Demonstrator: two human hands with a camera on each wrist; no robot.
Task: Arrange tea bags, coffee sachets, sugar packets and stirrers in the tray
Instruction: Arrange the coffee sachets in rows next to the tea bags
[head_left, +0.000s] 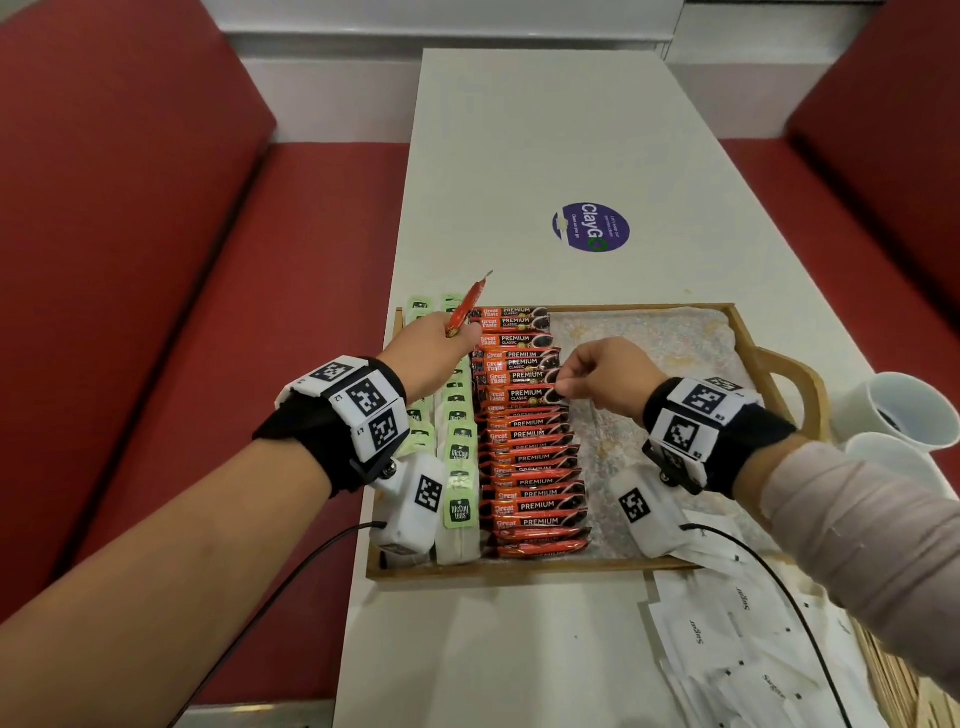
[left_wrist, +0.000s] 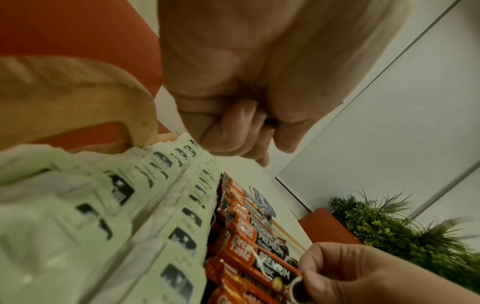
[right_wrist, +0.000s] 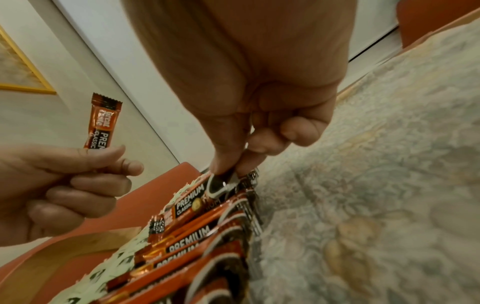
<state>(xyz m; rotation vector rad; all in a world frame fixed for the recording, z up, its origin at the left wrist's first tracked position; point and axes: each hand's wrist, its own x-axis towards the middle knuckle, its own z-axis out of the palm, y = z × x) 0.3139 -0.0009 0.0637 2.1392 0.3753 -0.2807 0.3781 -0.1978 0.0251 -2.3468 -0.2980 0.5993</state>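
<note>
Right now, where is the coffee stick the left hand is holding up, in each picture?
Head: the held coffee sachet sticks up from the left hand, above the tray's far left corner.
Left wrist: not in it; the curled fingers hide it.
Right wrist: upper left, upright above the left hand's fingers.
Shared landmark: the row of coffee sachets in the tray.

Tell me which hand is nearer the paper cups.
Right. The right hand pinches a coffee sachet mid-tray, toward the paper cups; the left hand holds a sachet over the tray's opposite side.
</note>
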